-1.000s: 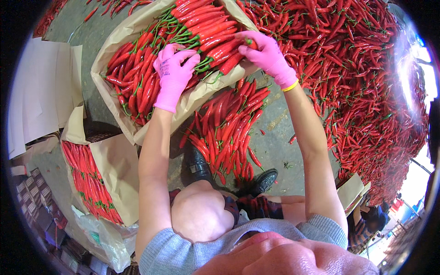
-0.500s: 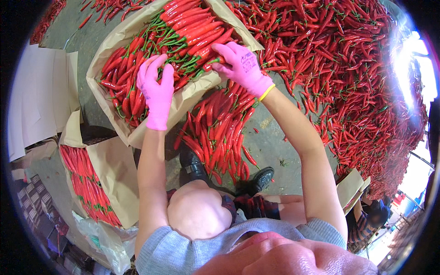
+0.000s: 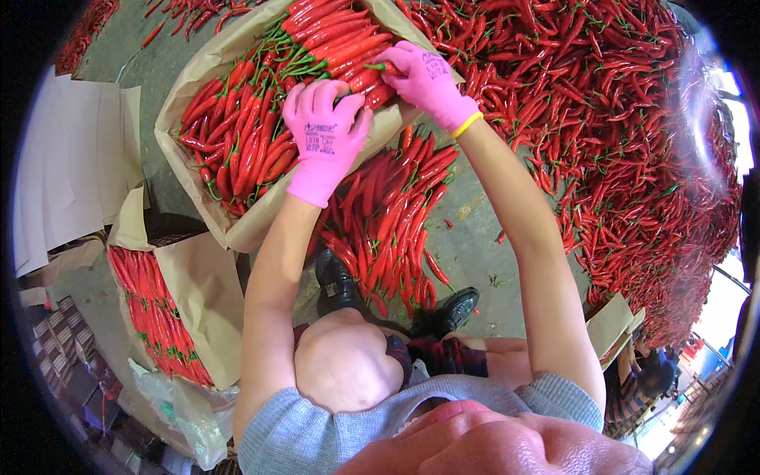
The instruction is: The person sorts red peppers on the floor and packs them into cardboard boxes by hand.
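My pink-gloved left hand (image 3: 326,142) rests on the near side of a paper-lined box (image 3: 245,226) packed with red chili peppers (image 3: 229,127). Its fingers are apart and curve over the peppers, touching them; the tips are partly hidden. At the box's right side, my right hand (image 3: 423,85), also in a pink glove, pinches a chili pepper (image 3: 389,70) whose green stem points left. Beneath both hands, peppers lie in neat rows with stems to the left; looser ones fill the left part of the box.
A loose heap of chilies (image 3: 388,229) lies on the floor before my shoes. A huge pile (image 3: 617,142) spreads along the right. Another filled box (image 3: 162,317) stands at left, below stacked pale paper sheets (image 3: 75,166). A plastic bag (image 3: 194,419) lies nearby.
My left hand has moved right and slightly up, closer to the right hand. My right hand has shifted slightly up and right, with a chili pepper in its fingers.
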Demonstrator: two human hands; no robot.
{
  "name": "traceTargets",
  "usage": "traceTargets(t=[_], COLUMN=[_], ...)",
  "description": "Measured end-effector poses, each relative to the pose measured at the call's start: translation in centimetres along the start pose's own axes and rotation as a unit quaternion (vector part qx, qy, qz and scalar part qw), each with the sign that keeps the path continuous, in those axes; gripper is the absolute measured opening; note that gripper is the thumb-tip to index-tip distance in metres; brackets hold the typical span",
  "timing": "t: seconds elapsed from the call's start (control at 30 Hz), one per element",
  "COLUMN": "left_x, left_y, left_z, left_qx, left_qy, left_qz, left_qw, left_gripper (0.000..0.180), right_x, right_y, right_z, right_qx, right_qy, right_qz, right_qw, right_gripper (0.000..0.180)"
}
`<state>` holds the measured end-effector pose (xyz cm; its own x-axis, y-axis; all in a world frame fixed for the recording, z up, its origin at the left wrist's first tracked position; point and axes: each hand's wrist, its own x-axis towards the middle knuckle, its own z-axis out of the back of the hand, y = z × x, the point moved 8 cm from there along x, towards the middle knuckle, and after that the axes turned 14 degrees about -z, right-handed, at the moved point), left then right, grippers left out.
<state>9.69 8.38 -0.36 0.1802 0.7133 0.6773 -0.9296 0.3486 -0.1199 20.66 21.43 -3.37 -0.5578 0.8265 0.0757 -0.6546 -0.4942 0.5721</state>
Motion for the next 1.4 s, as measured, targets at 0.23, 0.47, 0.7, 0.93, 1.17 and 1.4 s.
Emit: traceTargets(t=[0.23, 0.47, 0.7, 0.93, 1.17, 1.4], left_x=[-0.4, -0.2, -0.6, 1.9, 3.3, 3.0], left_y=[0.3, 0.2, 0.8, 2.3, 4.8, 5.8], left_z=[0.5, 0.0, 1.1, 5.4, 2.4, 2.8], left_qx=[-0.001, 0.007, 0.0, 0.021, 0.103, 0.047], left_qy=[-0.009, 0.003, -0.014, -0.093, -0.067, -0.083], left_qz=[-0.001, 0.003, -0.01, 0.008, -0.09, -0.045], left_qw=[1.0, 1.0, 1.0, 0.995, 0.988, 0.994], left_gripper=[0.023, 0.02, 0.016, 0.012, 0.007, 0.012], right_x=[-0.4, -4.1, -4.2, -4.6, -3.2, -0.3], right_y=[-0.9, -0.5, -1.3, -4.5, 1.6, 3.9], right_z=[3.1, 0.2, 2.4, 4.7, 3.4, 1.1], right_qx=[0.134, -0.012, 0.164, 0.387, 0.065, -0.14], right_qy=[-0.021, -0.027, -0.004, -0.061, -0.102, -0.042], right_qz=[0.009, -0.04, -0.084, -0.192, 0.044, 0.139], right_qw=[0.991, 0.999, 0.983, 0.9, 0.992, 0.979], right_gripper=[0.033, 0.02, 0.03, 0.027, 0.035, 0.02])
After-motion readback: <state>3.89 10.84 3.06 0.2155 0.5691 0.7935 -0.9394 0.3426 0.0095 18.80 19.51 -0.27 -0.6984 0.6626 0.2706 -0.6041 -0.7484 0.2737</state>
